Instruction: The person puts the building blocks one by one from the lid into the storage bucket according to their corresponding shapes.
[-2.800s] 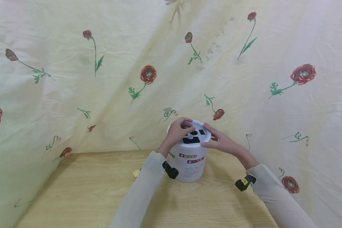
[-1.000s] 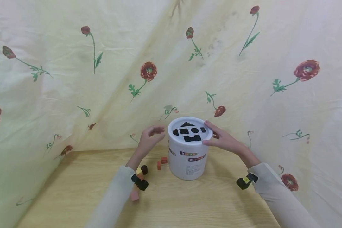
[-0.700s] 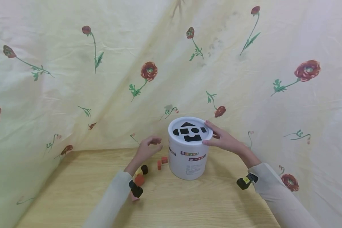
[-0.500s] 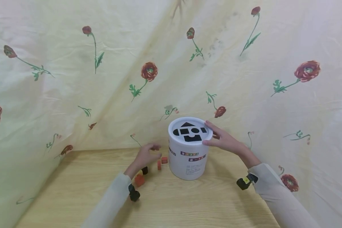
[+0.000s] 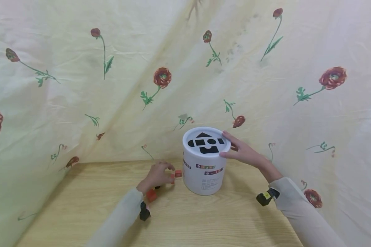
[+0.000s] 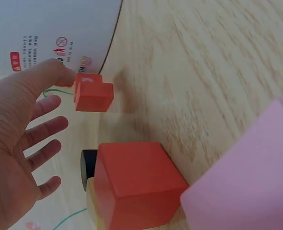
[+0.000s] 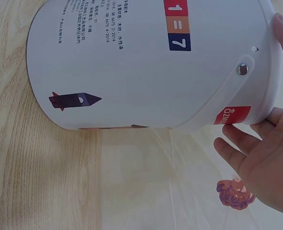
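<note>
A white bucket (image 5: 203, 175) stands upright, its lid (image 5: 191, 133) cut with several shaped holes. My right hand (image 5: 242, 151) holds the bucket's rim from the right, thumb on the near side and fingers farther round. In the right wrist view, some fingers of the right hand (image 7: 270, 158) lie against the lid's edge. Left of the bucket, my left hand (image 5: 157, 175) hovers low beside two small orange blocks (image 5: 178, 173). The left wrist view has the left hand's (image 6: 16, 129) fingers loosely spread, one tip close to an orange block (image 6: 94, 97); contact is unclear.
Beneath the left wrist lies a larger orange block (image 5: 151, 195). A pink block (image 6: 246, 177), a black cylinder (image 6: 88, 165) and a pale yellow piece (image 6: 94, 203) sit around it on the wooden table (image 5: 228, 223). A flowered cloth (image 5: 126, 85) hangs behind.
My left hand has left the bucket's lid, swung left, and come down toward the small orange blocks. The right hand keeps its place on the rim.
</note>
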### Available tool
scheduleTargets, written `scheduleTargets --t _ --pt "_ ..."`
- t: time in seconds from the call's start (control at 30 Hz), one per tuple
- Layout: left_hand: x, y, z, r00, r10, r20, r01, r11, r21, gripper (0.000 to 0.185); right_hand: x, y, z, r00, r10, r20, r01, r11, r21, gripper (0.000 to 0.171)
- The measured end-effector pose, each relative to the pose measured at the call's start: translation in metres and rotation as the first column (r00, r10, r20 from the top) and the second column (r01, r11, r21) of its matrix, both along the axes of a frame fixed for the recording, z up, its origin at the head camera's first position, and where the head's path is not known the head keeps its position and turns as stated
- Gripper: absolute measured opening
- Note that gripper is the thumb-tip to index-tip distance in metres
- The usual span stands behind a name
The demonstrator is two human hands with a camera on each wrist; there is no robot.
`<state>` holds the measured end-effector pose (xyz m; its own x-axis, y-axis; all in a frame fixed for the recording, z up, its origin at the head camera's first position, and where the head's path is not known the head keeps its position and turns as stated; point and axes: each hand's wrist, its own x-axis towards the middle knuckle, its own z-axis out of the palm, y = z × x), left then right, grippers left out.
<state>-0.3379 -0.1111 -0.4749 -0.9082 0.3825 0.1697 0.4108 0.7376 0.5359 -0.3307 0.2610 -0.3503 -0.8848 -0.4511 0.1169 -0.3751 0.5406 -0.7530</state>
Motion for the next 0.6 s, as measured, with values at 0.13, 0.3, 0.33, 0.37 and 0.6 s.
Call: scheduleTargets --t 0.13,0.3,0.33,0.37,0.6 --pt "-0.0003 0.0009 -0.0018 1.000 -0.009 -0.014 0.008 0.998 -0.064 0.036 0.0011 -0.0005 0.0003 1.000 0.000 -0.002 0.000 1.000 -0.001 0.093" --pt "-0.0009 0.0016 -0.0038 1.000 -0.004 -0.001 0.004 0.995 -0.101 0.034 0.0016 -0.0013 0.0006 1.000 0.000 -0.010 0.000 1.000 0.001 0.093" --pt "-0.0012 0.0018 -0.0043 1.000 -0.001 0.001 0.002 0.994 -0.110 0.034 0.0017 -0.0014 0.0007 1.000 -0.001 -0.010 0.001 1.000 0.002 0.093" --pt "-0.0015 0.0020 -0.0050 1.000 0.002 0.006 -0.001 0.994 -0.114 0.034 0.0017 -0.0014 0.0008 1.000 -0.001 -0.011 0.001 1.000 0.003 0.093" --pt "-0.0041 0.0037 -0.0088 1.000 0.017 0.025 -0.014 0.992 -0.122 0.035 0.0014 -0.0006 0.0010 1.000 -0.001 -0.011 0.001 1.000 0.007 0.092"
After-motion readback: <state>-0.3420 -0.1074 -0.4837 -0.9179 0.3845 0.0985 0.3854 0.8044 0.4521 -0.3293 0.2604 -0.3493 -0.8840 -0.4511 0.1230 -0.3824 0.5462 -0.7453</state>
